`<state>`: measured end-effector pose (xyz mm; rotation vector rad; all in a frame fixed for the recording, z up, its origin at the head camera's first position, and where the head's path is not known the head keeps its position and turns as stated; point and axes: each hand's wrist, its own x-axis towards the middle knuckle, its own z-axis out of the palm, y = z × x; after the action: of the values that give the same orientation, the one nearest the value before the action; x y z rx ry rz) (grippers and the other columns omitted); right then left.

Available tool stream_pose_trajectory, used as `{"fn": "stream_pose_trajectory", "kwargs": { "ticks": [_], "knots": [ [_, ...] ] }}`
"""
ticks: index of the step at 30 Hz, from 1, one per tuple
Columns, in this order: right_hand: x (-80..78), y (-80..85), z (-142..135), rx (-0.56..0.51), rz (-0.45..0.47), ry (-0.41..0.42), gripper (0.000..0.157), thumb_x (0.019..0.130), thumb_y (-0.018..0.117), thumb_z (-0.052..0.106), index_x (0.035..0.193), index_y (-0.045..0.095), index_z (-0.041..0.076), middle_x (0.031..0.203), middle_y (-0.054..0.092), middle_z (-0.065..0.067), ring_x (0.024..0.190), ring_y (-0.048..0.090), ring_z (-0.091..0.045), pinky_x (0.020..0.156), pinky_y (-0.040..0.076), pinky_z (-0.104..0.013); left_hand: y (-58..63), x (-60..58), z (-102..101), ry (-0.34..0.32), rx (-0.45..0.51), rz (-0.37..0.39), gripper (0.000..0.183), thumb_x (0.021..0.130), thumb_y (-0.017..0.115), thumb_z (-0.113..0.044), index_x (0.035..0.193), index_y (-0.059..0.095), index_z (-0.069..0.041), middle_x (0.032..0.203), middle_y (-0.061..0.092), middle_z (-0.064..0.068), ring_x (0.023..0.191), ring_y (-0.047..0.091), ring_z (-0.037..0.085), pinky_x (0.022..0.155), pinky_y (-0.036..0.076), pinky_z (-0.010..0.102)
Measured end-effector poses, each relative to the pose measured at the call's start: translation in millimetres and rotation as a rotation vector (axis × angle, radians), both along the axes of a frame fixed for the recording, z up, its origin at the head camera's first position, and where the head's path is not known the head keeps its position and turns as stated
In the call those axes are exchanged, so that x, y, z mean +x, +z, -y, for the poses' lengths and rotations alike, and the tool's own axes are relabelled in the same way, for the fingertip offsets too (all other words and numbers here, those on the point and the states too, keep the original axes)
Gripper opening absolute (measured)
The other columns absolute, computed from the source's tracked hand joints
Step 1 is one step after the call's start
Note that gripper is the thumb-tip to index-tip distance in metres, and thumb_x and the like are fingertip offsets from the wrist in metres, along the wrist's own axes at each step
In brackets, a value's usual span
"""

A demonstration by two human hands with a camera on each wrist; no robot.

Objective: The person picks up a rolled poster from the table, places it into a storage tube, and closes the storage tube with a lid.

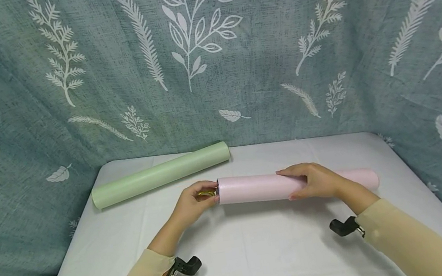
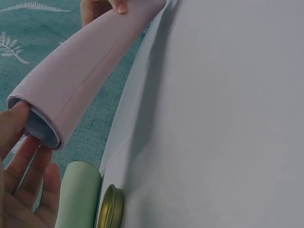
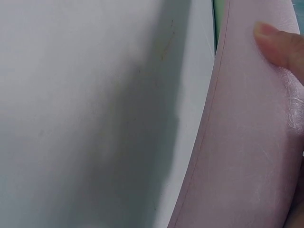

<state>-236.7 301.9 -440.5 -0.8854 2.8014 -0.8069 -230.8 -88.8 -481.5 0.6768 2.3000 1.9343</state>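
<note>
A pink roll with a leather-like surface (image 1: 251, 188) lies across the middle, held at a slant in the left wrist view. Its open left end shows a grey-blue inside. My left hand (image 1: 190, 205) pinches that end, thumb at the opening and fingertips at the lower rim. My right hand (image 1: 314, 181) grips the roll from above, right of its middle; in the right wrist view the thumb (image 3: 280, 47) presses on the pink surface. A round gold rimmed thing (image 2: 111, 209) stands by the left fingers; from the head, some gold shows between thumb and fingers.
A green roll (image 1: 161, 174) lies slanted on the white-covered table (image 1: 257, 257), at the back left. A teal curtain with white leaf prints (image 1: 259, 79) surrounds the table's back and sides. Black wrist mounts (image 1: 185, 266) stick out from both sleeves.
</note>
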Motion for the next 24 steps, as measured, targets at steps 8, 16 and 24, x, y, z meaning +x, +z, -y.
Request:
{"fn": "stream_pose_trajectory", "kwargs": {
  "ticks": [8,16,24],
  "knots": [
    [0.5,-0.6,-1,0.015,-0.029,0.005,0.073,0.076,0.087,0.044,0.141,0.061,0.025,0.139,0.061,0.000,0.129,0.055,-0.029,0.102,0.046,-0.050,-1.3,-0.6,1,0.017,-0.041,0.012,0.033,0.088,0.076,-0.006,0.121,0.070,-0.003,0.118,0.069,0.017,0.106,0.066,0.033,0.092,0.055,0.040],
    [4.0,1.1,-6,0.037,-0.044,-0.020,0.073,0.076,0.087,0.045,0.141,0.061,0.024,0.139,0.061,-0.001,0.129,0.054,-0.031,0.102,0.046,-0.052,2.3,0.2,17,0.033,-0.073,0.057,0.032,0.091,0.075,-0.012,0.122,0.070,-0.006,0.120,0.068,0.020,0.105,0.067,0.034,0.084,0.058,0.032],
    [6.6,0.8,-12,0.047,-0.064,-0.025,0.073,0.077,0.086,0.044,0.142,0.060,0.023,0.139,0.061,0.000,0.128,0.055,-0.030,0.100,0.048,-0.050,4.9,-4.4,30,0.097,-0.242,0.037,0.039,0.091,0.076,-0.019,0.127,0.067,-0.009,0.128,0.065,0.015,0.118,0.061,0.032,0.099,0.050,0.044]
  ]
}}
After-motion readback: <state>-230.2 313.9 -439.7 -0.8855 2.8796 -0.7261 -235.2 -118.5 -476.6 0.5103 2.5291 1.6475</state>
